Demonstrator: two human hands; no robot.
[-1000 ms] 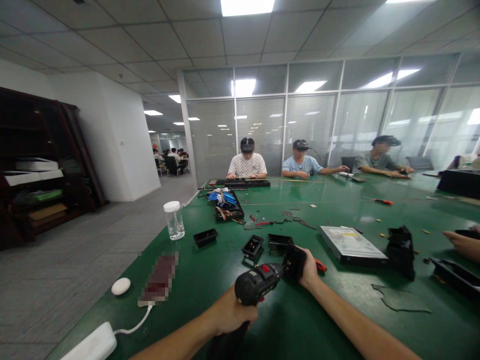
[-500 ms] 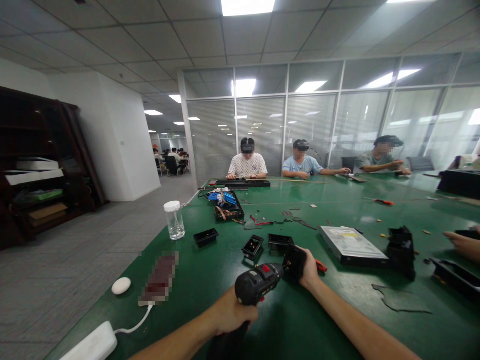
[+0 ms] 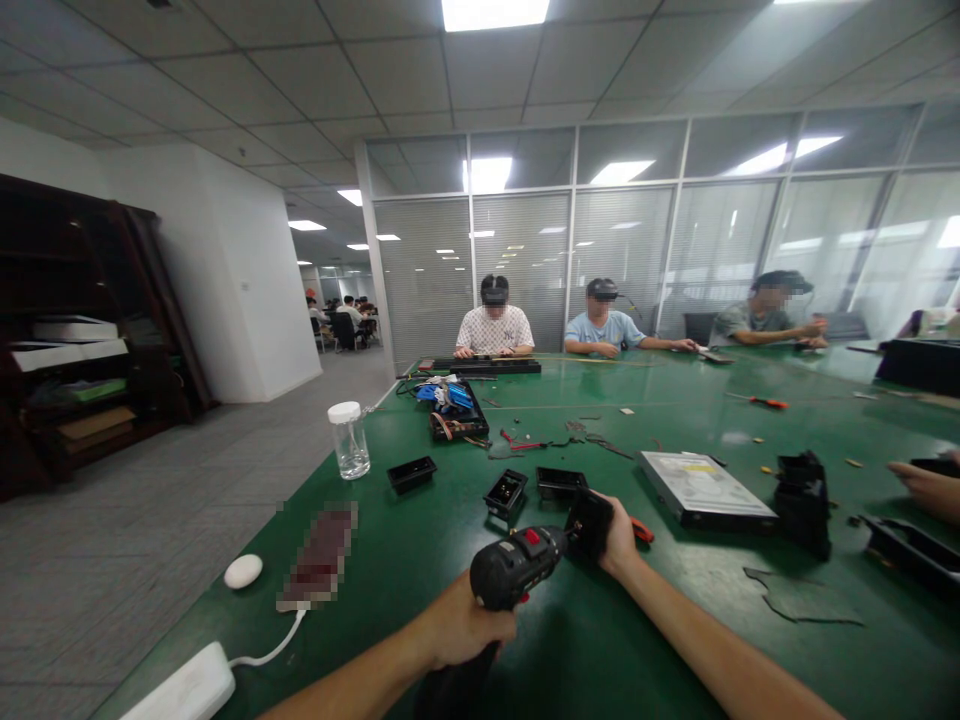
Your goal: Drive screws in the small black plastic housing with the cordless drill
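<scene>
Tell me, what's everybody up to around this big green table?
A person's left hand grips a power drill, its front end right up against a black part held in the right hand. Whether the drill is spinning can't be told. Three similar black shells sit on the green table just beyond. Three other people sit along its far side, and someone else's hand shows at the right edge.

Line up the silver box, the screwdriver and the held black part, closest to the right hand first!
Head view, from the right hand:
1. Black part: in its grasp.
2. Silver box: ahead, rightward.
3. Screwdriver: farther ahead, rightward.
</scene>
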